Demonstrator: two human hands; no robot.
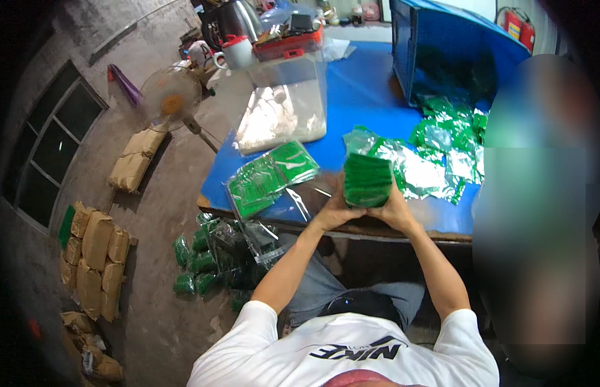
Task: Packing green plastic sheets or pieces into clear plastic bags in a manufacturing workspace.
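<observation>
My left hand (334, 211) and my right hand (397, 210) are closed around the two sides of a thick stack of green packets (367, 182). The stack stands up at the near edge of the blue table (358, 77). Left of it lies a clear plastic bag (301, 205), beside neat rows of green packets (264, 180). Loose green and silver packets (435, 169) are spread out just beyond and right of my right hand. My fingertips are partly hidden behind the stack.
A blue bin (406, 61) lies tipped at the back right, its opening toward the packets. A clear plastic tub (300, 106) stands back left, near a white mug (237, 53). Bagged green bundles (203, 261) lie on the floor. A blurred person is at the right.
</observation>
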